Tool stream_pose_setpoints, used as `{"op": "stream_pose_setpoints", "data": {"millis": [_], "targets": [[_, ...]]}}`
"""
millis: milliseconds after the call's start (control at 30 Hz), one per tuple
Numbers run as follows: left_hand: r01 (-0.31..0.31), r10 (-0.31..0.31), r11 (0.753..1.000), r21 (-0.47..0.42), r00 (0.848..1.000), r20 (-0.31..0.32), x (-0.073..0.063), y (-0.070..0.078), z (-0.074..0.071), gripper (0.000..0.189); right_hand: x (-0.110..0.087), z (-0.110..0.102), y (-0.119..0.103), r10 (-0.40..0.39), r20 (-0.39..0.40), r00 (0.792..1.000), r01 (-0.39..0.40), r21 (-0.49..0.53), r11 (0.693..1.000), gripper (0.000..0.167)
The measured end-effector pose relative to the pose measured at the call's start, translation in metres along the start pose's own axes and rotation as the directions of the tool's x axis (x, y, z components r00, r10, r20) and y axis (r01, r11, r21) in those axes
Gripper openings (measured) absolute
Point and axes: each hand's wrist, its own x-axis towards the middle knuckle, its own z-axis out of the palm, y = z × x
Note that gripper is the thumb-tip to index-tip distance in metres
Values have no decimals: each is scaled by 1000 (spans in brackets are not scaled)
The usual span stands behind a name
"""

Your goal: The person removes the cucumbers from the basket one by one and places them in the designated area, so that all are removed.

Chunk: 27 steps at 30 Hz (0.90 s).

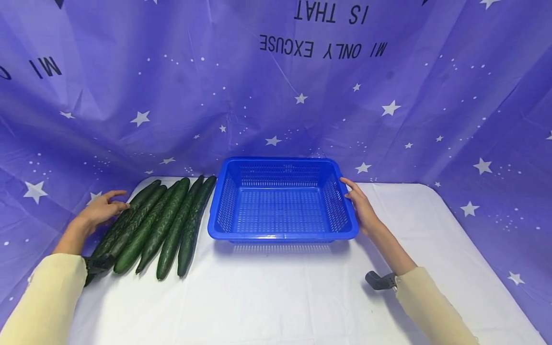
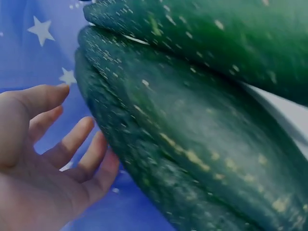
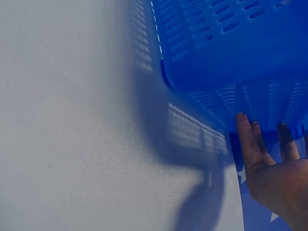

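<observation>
Several long dark green cucumbers (image 1: 161, 227) lie side by side at the left of the table, stems and tips slanting away from me. My left hand (image 1: 102, 211) is at the outer edge of the row, fingers spread and loosely bent beside the leftmost cucumber (image 2: 144, 159), gripping nothing. A blue plastic basket (image 1: 282, 236) with slotted walls stands at the back middle, its inside bare. At its right side is my right hand (image 1: 361, 206), with fairly straight fingers (image 3: 249, 144) against the outer wall near the rim.
A white cloth (image 1: 276, 297) covers the table. Behind and at both sides hangs a purple star-printed curtain (image 1: 181, 96) with upside-down lettering. Each wrist wears a dark camera mount, and both sleeves are pale yellow.
</observation>
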Motion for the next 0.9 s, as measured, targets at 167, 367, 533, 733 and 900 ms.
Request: {"op": "stream_pose_setpoints", "data": {"millis": [167, 367, 533, 733, 900], "targets": [[-124, 143, 982, 140, 981, -134, 2, 23, 7, 53, -1, 1, -4, -11, -19, 1000, 11, -2, 1000, 57], [-220, 267, 946, 237, 944, -193, 0, 61, 24, 50, -3, 2, -10, -22, -46, 999, 20, -53, 998, 56], [-271, 338, 915, 300, 919, -202, -5, 97, 37, 51, -8, -1, -15, -4, -51, 999, 0, -71, 998, 55], [-304, 387, 900, 312, 887, -253, -11, 124, 49, 54, -12, -6, -20, -51, -52, 997, 36, -251, 967, 49], [-294, 396, 894, 339, 872, -288, -19, 136, 57, 58, -16, -10, -26, -194, -57, 979, 139, -509, 849, 50]]}}
